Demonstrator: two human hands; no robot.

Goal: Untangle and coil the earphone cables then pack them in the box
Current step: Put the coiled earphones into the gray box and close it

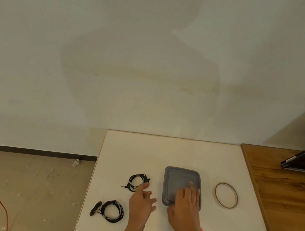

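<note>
Two things are to be packed. The first earphone cable (pixel 137 182) is seen on the white desk (pixel 141 150) at 9 o'clock from the grey box (pixel 165 201). The second earphone cable (pixel 112 211) is seen at 8 o'clock, a bit farther off. Both are already wound into neat rings. A small black bundle (pixel 95 208) is laid just beside the second one.

So the untangling and coiling looks done, but nothing is packed yet. The box is covered by its lid (pixel 179 178), and the lid is pressed by the flat, straight fingers of the right hand (pixel 186 203). The left hand (pixel 142 200) is held near the first cable with its fingers spread. Whether the cable is touched cannot be told. The lid will likely have to be taken off before anything is put in.

A tape ring (pixel 226 195) is seen at 3 o'clock from the box.
</note>
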